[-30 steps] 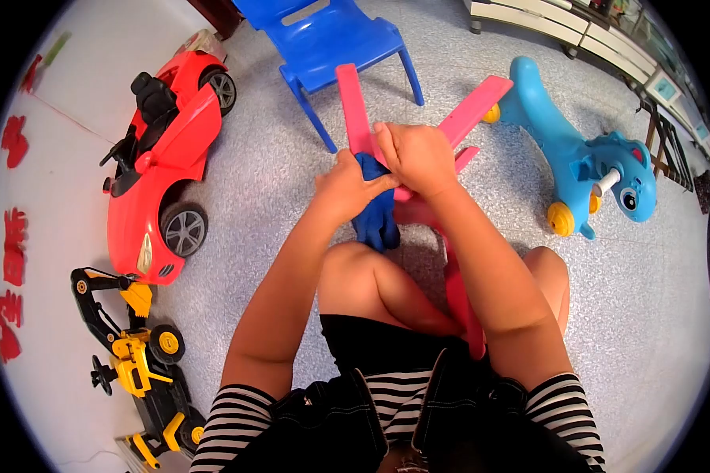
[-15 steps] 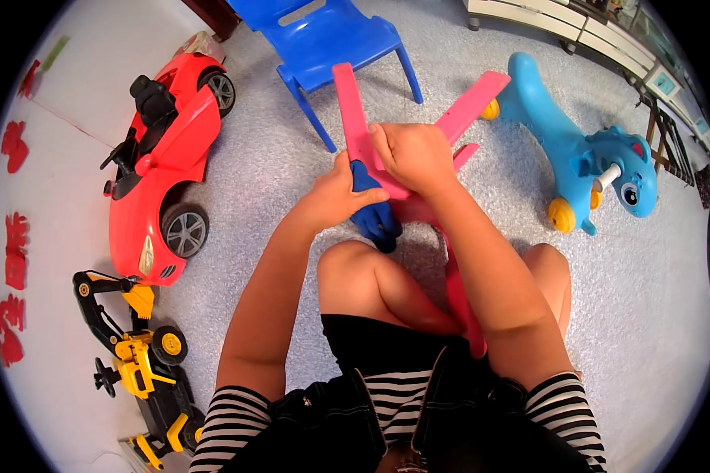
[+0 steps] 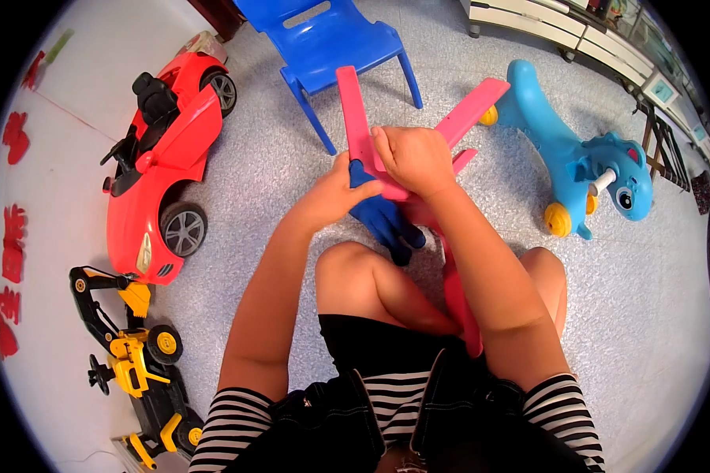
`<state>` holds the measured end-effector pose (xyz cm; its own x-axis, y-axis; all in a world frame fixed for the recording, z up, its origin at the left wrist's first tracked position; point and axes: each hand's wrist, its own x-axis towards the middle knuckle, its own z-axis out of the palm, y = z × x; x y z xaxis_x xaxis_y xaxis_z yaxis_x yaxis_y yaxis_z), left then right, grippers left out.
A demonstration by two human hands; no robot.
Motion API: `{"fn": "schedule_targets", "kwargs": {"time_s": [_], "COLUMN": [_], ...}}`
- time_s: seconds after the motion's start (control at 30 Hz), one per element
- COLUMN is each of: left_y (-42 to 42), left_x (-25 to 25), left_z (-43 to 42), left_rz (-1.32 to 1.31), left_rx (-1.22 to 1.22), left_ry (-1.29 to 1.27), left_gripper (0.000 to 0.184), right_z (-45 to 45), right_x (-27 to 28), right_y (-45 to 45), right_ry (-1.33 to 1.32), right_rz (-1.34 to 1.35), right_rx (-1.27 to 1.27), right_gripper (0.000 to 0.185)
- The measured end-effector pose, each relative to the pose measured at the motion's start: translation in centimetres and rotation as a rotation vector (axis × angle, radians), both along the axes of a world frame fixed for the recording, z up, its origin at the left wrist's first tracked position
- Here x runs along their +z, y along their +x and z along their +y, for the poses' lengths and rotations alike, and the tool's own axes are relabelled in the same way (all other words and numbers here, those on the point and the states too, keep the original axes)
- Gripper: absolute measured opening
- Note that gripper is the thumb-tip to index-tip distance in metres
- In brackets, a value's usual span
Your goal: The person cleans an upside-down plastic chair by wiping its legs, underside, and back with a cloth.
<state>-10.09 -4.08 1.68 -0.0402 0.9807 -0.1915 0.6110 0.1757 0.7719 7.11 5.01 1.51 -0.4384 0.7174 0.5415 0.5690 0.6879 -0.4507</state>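
Between my bent legs is a pink plastic chair, tipped over so that its legs point up and away from me. My right hand is closed in a fist over the chair near where two legs meet. A dark blue cloth, which looks like a glove with finger-like ends, lies against the chair's left side and hangs towards my knee. My left hand pinches this glove against the pink plastic, its thumb reaching across the top. The fingers behind the glove are hidden.
A blue chair stands just beyond the pink legs. To the left are a red toy car and a yellow-and-black toy digger. At right stands a blue ride-on animal; a white cabinet is behind.
The glove's loose end has spread downward and to the right, with more of its fingers showing. My left hand has shifted slightly. My right hand keeps its place on the pink chair.
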Motion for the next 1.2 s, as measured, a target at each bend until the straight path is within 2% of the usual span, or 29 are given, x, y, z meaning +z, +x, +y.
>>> {"fn": "schedule_targets", "kwargs": {"time_s": [0.07,0.17,0.3,0.47,0.6,0.7,0.77,0.87,1.0,1.1,1.17,1.2], "left_y": [-1.0,-1.5,-0.8,1.1,2.5,1.8,-0.5,-1.0,-1.5,-0.5,-0.7,-0.3], "left_x": [0.5,1.5,1.0,-1.7,-0.9,-1.0,-1.9,0.8,0.5,-0.5,-2.5,-2.3], "left_z": [-0.2,-0.2,0.4,1.4,0.9,0.4,0.3,-0.3,0.7,1.4,2.6,3.0], "left_rz": [-0.136,-0.019,-0.092,0.159,0.209,0.112,-0.185,-0.196,-0.188,-0.159,0.047,0.044], "left_rx": [-0.156,-0.196,-0.179,0.072,0.137,0.179,0.034,-0.067,-0.123,-0.031,0.052,0.053], "left_ry": [0.074,0.019,-0.081,0.001,0.056,0.077,0.044,-0.001,-0.023,-0.006,0.077,0.077], "left_gripper": [0.080,0.078,0.079,0.084,0.081,0.080,0.070,0.069,0.067,0.059,0.064,0.064], "right_z": [0.1,0.1,0.0,0.1,-0.2,-0.1,0.0,-0.1,0.0,-0.1,0.0,0.0], "right_x": [-0.1,-0.2,-0.4,-0.2,0.0,-0.3,-0.3,-0.2,-0.3,-0.3,-0.4,-0.4], "right_y": [0.0,-0.1,0.0,-0.1,-0.2,-0.1,-0.1,0.0,0.0,0.0,-0.1,-0.1], "right_ry": [0.015,0.031,0.015,0.016,-0.001,0.018,0.030,0.048,0.048,0.037,0.026,0.026], "right_rz": [-0.002,0.024,0.051,0.034,0.066,0.060,0.042,0.040,0.049,0.041,0.055,0.052], "right_rx": [0.007,0.012,0.008,-0.002,-0.025,0.009,0.008,0.011,0.007,-0.005,0.008,0.009], "right_gripper": [0.049,0.049,0.045,0.049,0.049,0.044,0.044,0.049,0.048,0.048,0.045,0.045]}}
